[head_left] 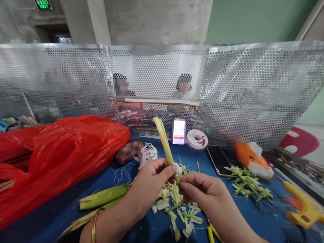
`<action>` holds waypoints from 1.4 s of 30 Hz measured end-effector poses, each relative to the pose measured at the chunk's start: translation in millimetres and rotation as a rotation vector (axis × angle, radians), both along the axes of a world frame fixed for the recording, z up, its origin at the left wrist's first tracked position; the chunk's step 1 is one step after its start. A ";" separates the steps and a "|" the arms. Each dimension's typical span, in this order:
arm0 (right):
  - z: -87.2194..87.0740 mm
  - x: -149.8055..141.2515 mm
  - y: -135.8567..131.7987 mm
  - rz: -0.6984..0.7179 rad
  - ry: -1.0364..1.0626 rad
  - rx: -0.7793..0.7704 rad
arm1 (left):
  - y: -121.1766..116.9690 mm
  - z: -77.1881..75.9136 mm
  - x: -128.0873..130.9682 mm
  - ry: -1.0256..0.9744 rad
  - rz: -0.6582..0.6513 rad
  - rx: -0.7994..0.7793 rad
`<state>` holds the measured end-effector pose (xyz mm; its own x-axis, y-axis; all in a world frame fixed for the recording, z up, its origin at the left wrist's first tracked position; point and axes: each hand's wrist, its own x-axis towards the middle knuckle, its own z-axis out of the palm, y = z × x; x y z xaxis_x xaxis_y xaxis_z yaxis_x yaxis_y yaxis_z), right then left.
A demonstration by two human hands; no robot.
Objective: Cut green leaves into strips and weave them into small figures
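First: Look at the pale stalk (163, 141) you have raised in front of you. It is yellowish, slender and smooth, with lines running lengthwise as though layers lay side by side.

Second: Its upper end looks paler and slightly split, while the part near your fingers turns a deeper yellow. Your hands hide most of the lower end.

First: See which way it points: the free end goes up and away from you, leaning to your left. Its long axis is nearly straight, steeper than flat, slanting down to the right towards your fingers.

Second: It is held over the tabletop (265, 221), near the middle of your view, above a litter of green and cream scraps (174, 200).

First: Your left hand (155, 179) pinches it near its lower end, thumb laid across the front.

Second: Your right hand (207, 192) is just beside that end, thumb and forefinger close together. Whether they pinch the stalk, a strip or nothing, I cannot tell you.

First: To the left of your left hand lie thicker green stalks (103, 196), and beyond it is a bundle of white cord (148, 153).

Second: Past your right hand you have another heap of shredded green pieces (251, 186).
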<state>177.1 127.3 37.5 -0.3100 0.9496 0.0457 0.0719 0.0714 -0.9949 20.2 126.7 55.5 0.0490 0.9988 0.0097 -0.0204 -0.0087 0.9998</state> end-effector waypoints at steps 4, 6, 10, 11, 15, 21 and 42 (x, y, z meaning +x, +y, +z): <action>-3.5 1.0 -0.1 0.033 -0.074 0.056 | 0.1 1.0 -1.3 0.095 -0.007 0.031; -5.3 1.3 -0.7 0.017 -0.115 0.086 | -0.9 2.1 -1.4 0.152 -0.005 0.071; -4.4 0.6 -2.2 0.011 -0.098 0.056 | -3.7 4.2 -0.7 0.229 0.002 0.082; -3.4 0.2 -2.4 0.017 -0.076 0.024 | -4.2 4.6 -0.6 0.241 0.006 0.077; -2.2 -2.1 -1.8 0.033 0.000 -0.102 | -4.6 5.3 -0.7 0.262 0.004 0.068; -11.9 -4.7 -0.3 0.003 0.031 -0.076 | -3.5 3.4 0.0 0.302 -0.004 0.082; -8.8 -7.5 -0.7 -0.042 0.183 -0.188 | 2.7 -6.3 2.2 0.156 -0.001 0.068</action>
